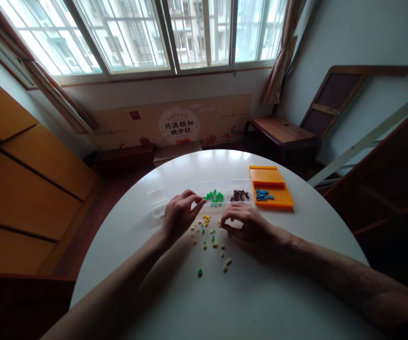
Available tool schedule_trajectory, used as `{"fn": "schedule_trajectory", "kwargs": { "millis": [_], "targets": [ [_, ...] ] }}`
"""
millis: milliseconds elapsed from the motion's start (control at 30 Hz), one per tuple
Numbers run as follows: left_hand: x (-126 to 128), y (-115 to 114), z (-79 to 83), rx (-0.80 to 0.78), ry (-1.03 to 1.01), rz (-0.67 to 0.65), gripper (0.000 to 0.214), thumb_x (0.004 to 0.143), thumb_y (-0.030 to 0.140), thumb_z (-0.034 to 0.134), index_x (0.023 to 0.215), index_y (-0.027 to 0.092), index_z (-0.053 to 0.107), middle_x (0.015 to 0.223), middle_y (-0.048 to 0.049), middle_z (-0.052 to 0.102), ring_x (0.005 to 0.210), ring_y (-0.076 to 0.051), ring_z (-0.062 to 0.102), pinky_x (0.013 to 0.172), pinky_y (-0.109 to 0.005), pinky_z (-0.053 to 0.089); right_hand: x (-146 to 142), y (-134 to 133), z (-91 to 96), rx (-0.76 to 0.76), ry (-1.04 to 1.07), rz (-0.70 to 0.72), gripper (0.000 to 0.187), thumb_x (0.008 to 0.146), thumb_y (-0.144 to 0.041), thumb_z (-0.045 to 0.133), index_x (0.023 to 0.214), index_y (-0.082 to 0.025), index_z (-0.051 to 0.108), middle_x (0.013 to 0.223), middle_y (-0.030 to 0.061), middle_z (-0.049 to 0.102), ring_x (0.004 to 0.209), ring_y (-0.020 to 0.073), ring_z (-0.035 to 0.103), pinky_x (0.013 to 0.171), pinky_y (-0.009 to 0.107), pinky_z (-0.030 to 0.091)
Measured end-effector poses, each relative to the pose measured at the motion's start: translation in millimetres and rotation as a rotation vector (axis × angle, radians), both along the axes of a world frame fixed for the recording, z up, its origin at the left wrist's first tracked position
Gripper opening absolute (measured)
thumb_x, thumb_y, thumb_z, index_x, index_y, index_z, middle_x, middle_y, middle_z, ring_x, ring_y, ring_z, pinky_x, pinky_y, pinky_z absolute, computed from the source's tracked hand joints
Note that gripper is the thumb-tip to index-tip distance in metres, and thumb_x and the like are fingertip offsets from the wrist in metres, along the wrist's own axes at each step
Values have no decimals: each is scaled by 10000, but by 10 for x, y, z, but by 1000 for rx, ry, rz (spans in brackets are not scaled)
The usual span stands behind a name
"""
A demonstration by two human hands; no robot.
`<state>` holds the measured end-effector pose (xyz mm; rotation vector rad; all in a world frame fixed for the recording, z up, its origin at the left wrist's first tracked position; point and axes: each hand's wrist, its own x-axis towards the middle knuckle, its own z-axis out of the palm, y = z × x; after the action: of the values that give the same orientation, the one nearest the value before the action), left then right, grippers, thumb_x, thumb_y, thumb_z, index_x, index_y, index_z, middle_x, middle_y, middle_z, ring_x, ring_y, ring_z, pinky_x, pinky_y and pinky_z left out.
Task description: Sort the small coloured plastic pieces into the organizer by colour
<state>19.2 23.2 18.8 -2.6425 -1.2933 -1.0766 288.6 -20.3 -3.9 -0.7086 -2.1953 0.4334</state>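
Note:
My left hand (181,211) is above the clear compartment box (158,211), thumb and forefinger pinched beside the small green blocks (214,196). Whatever sits between those fingertips is too small to make out. Low over the table, my right hand (246,222) curls with thumb and forefinger brought together at the edge of the scattered pieces; I cannot make out what it pinches. Between and below both hands lie loose yellow blocks (207,219), pale yellow blocks (228,261) and a few green ones, such as a green block (200,273) nearer me.
Dark brown blocks (239,195) fill another compartment of the clear box. To its right, an orange tray (273,175) holds blue blocks (263,195). All this rests on a round white table (260,293). Beyond are a wooden chair (285,130), a printed board (119,118) and a barred window.

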Motion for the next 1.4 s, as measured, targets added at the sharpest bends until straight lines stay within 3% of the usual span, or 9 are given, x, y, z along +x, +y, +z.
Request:
{"fn": "schedule_trajectory", "kwargs": {
  "millis": [167,300,500,700,867,1067,1400],
  "targets": [
    [102,115,7,19,15,51,192,1087,322,669,1019,219,817,1001,-28,767,642,-120,599,749,-313,514,7,22,-42,2,12,-1,123,973,-119,726,978,-241,711,944,31,778,884,209,681,874,365,556],
    [27,15,-8,45,40,15,170,1080,297,674,1025,225,818,997,-26,771,643,-114,608,770,-309,524,10,16,-27,-4,25,-15,116,982,-128,713,1002,-243,714,979,34,774,899,204,697,902,377,564],
    [-230,-212,-33,-48,14,-191,144,1042,334,717,987,234,804,975,-34,762,666,-115,623,698,-285,532,-2,34,-16,2,32,-70,85,1015,-155,699,998,-237,709,998,46,766,935,210,691,900,380,568],
    [-346,-214,-94,-153,11,-382,60,972,286,746,984,243,786,968,-55,761,815,-169,712,735,-299,578,-22,208,100,53,-23,-159,77,1021,-167,691,981,-226,722,941,44,737,820,187,634,785,339,544],
    [-335,-210,-113,-154,38,-395,52,962,298,760,965,251,784,978,-42,769,797,-162,709,737,-295,574,-135,419,193,71,-56,-257,82,1008,-143,702,1015,-220,730,1003,43,746,810,172,639,760,308,522],
    [-356,-206,-148,-141,42,-410,60,963,260,754,910,247,778,948,-25,774,776,-148,706,738,-286,568,-204,479,95,66,-85,-361,134,1008,-144,712,1121,-217,711,1060,43,749,717,140,601,711,291,504],
    [-374,-183,-193,-121,19,-389,76,974,247,738,916,239,787,948,-44,776,773,-148,701,717,-271,560,76,267,149,57,-154,-219,83,1012,-167,684,1060,-212,734,985,44,745,777,167,651,773,324,535]
  ]
}}
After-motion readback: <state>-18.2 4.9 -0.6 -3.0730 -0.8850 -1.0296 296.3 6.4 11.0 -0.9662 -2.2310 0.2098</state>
